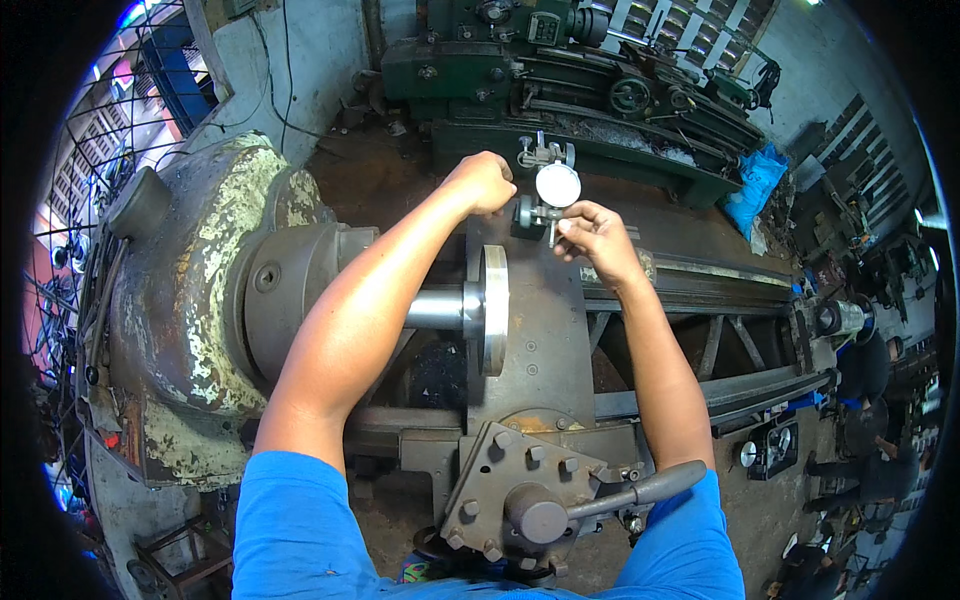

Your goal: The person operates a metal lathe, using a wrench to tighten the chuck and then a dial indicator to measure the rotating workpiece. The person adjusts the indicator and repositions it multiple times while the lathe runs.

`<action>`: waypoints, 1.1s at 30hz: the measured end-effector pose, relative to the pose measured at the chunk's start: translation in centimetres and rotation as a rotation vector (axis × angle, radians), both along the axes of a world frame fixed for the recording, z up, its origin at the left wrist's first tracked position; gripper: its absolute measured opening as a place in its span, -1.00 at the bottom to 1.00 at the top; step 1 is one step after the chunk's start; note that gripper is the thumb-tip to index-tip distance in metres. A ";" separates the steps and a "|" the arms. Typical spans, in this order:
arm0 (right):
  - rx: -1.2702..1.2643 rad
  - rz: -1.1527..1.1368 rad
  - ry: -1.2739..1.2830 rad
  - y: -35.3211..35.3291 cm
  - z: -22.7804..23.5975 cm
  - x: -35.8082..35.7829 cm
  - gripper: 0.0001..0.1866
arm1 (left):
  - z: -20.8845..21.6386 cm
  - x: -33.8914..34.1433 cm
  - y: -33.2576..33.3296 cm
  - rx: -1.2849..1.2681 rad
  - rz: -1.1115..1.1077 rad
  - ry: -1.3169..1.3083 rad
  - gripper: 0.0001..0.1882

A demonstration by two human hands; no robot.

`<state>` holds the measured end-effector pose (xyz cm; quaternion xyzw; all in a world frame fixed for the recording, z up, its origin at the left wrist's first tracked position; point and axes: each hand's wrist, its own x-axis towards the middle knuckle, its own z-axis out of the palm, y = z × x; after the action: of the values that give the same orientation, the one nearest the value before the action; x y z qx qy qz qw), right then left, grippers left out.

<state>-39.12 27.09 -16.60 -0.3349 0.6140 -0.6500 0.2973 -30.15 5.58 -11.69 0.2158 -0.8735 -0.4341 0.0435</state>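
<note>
A dial indicator with a round white face sits on a jointed stand above the far part of the lathe carriage. My right hand pinches the indicator's thin stem, just below the face. Left of the stand, my left hand is closed, its fingers curled and mostly hidden, so what they grip does not show. A dark block stands under the indicator. Nearer me, a shiny metal disc is mounted on a bright shaft coming from the chuck.
The worn headstock fills the left side. In front of my body is a square tool post with a long handle. Lathe rails run right. A green lathe and blue sack stand beyond; people are far right.
</note>
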 end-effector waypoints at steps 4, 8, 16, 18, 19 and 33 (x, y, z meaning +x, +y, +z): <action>0.043 -0.005 0.049 -0.9 0.4 1.0 -0.85 | 0.3 0.0 0.1 0.034 -0.016 -0.008 -0.73; 0.052 -0.049 0.037 -1.1 0.1 0.7 -0.90 | 0.7 0.3 0.4 0.200 -0.098 -0.028 -0.76; -0.039 -0.121 -0.120 1.0 -1.2 -2.4 -0.91 | 0.8 1.1 0.7 0.390 -0.368 -0.060 -0.63; -0.096 -0.200 -0.199 2.1 -1.3 -3.6 -0.91 | 0.6 1.1 0.5 0.346 -0.421 -0.133 -0.60; -0.119 -0.253 -0.197 2.4 -1.3 -4.3 -0.90 | 0.5 0.9 0.3 0.271 -0.376 -0.148 -0.62; 0.021 -0.173 -0.063 2.8 -0.1 -4.1 -0.88 | -1.1 -1.3 -2.1 -0.101 -0.021 -0.177 -0.77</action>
<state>-43.20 29.93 -16.69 -0.2569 0.6378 -0.6769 0.2628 -31.43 3.50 -12.80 0.2418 -0.8969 -0.3694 -0.0275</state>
